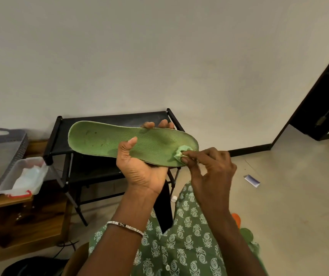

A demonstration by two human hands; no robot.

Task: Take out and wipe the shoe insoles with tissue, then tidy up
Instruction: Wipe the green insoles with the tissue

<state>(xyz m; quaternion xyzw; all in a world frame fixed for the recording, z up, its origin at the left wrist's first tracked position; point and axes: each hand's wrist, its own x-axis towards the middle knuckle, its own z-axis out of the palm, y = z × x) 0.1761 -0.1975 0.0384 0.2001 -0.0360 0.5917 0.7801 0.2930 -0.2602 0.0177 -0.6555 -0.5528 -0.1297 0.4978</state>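
My left hand (139, 166) grips a green shoe insole (104, 139) from underneath, thumb on its top face and fingertips showing over its far edge. The insole lies roughly level in front of me, its mesh face up, with a few dark specks near its left end. My right hand (209, 168) pinches a small wad of tissue (180, 153), tinted green, and presses it onto the insole's right end. No shoe is in view.
A black shoe rack (108, 118) stands against the wall behind the insole. At left, a wooden table (6, 202) carries a grey tray (0, 152) and a clear plastic box (20, 178) with tissue. A small packet (252, 180) lies on the tiled floor at right.
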